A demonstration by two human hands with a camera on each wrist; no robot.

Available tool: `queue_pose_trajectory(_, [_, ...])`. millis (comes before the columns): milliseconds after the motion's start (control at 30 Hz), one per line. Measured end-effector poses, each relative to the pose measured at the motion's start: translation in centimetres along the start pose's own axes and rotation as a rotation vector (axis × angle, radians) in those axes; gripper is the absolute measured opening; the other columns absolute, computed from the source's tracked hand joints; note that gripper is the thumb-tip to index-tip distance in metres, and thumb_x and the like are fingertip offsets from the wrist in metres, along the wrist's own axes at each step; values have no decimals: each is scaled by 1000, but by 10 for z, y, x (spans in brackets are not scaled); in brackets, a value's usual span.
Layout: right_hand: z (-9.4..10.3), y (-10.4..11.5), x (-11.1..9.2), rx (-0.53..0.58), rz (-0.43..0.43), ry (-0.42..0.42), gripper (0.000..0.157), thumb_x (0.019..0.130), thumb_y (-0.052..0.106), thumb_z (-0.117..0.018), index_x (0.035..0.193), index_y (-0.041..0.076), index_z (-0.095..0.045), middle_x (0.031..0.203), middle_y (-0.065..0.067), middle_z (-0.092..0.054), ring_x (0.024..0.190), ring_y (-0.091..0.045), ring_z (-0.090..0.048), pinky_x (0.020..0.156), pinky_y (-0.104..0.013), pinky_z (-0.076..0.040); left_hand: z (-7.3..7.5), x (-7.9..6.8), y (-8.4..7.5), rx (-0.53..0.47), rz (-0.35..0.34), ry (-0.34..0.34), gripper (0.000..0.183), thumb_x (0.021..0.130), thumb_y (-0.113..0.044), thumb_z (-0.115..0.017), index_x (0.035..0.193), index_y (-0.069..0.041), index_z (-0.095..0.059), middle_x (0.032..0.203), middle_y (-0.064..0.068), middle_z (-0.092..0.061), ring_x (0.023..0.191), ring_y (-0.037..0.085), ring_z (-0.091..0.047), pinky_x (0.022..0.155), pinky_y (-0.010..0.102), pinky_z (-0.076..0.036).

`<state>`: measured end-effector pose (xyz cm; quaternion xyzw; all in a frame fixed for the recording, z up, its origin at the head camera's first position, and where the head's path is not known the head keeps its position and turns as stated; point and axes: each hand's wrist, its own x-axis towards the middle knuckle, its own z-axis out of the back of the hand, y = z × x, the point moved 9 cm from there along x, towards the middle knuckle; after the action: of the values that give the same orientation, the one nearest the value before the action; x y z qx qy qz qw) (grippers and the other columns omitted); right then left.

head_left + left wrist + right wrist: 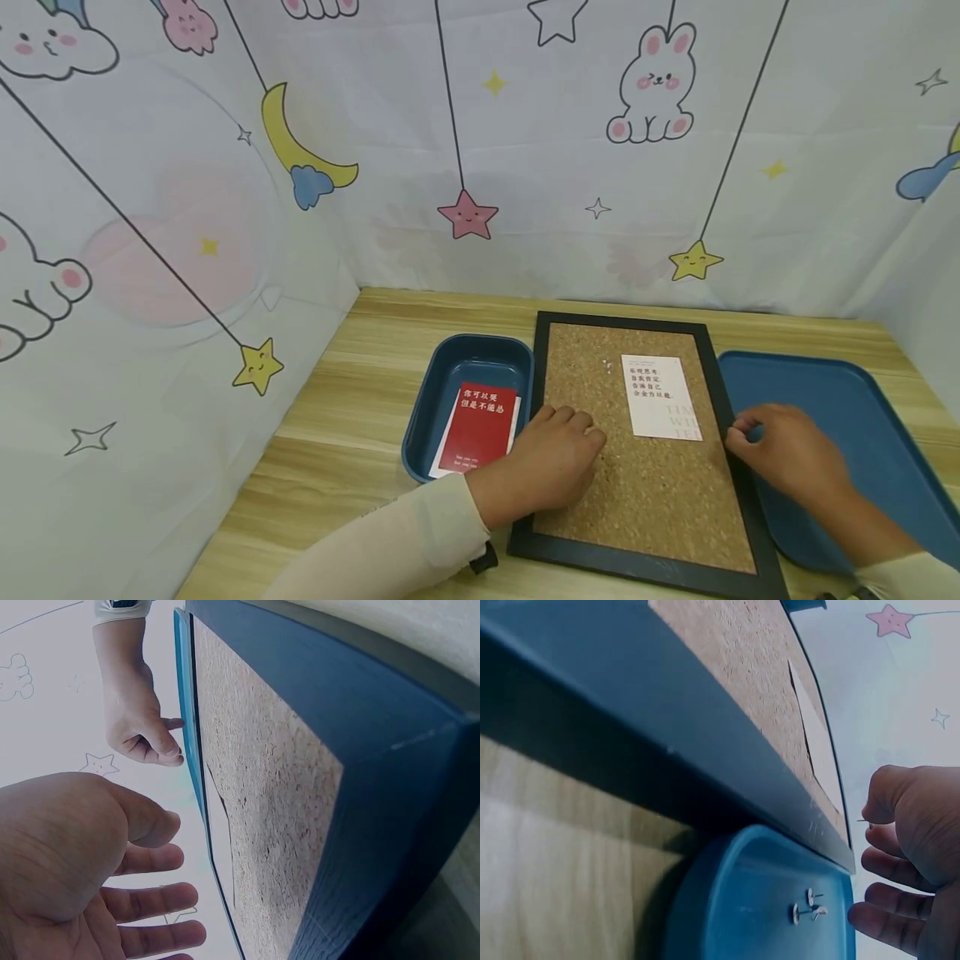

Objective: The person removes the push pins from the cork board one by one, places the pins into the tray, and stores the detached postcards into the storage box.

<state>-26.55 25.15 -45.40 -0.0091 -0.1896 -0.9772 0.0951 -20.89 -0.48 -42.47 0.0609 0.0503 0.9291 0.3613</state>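
A white card with printed writing lies on a black-framed cork board. Over the board's left side, my left hand hovers with loosely bent fingers; in the left wrist view the left hand holds nothing. By the right frame edge, my right hand brings thumb and forefinger together. A thin metal point sticks out from the fingertips of the right hand in the right wrist view, so it pinches a push pin, its head hidden. Small clear pins sit near the card's upper left corner.
Left of the board stands a blue bin with a red card on top of a white one. A larger blue tray at the right holds a few push pins. A patterned white curtain hangs behind the wooden table.
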Motion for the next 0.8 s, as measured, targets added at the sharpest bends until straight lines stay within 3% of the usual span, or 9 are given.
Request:
queue_pose_trajectory(233, [1,-10,-3,-8,-20,-6,22,90,27,-71,98,7,-74,112,-29,-65,78,-29,-60,49,-35,-40,0,0,-1,-13,-12,-8,28,99,-34,-65,122,-19,-70,120,0,-67,113,19,-60,98,39,-46])
queue_pose_trajectory(400, [1,-14,-4,-12,-12,-9,22,90,26,-71,97,6,-74,109,-28,-66,72,-23,-55,49,-34,-39,-1,0,-2,-11,-14,-2,28,99,-34,-64,122,-19,-70,119,0,-67,113,19,-60,98,39,-46])
queue_pose_trajectory(633, [2,-21,-5,-21,-30,-9,22,90,27,-71,97,7,-74,112,-29,-65,89,-40,-59,52,-38,-41,-1,0,-2,-7,-8,1,27,99,-35,-64,121,-19,-70,117,0,-67,112,19,-60,97,39,-46])
queue_pose_trajectory(800, [4,-27,-6,-38,-54,-30,20,88,27,-73,95,8,-74,111,-29,-65,96,-47,-58,54,-48,-47,0,0,-3,-1,-10,-5,26,99,-35,-64,119,-19,-71,116,-1,-67,111,19,-60,95,39,-47])
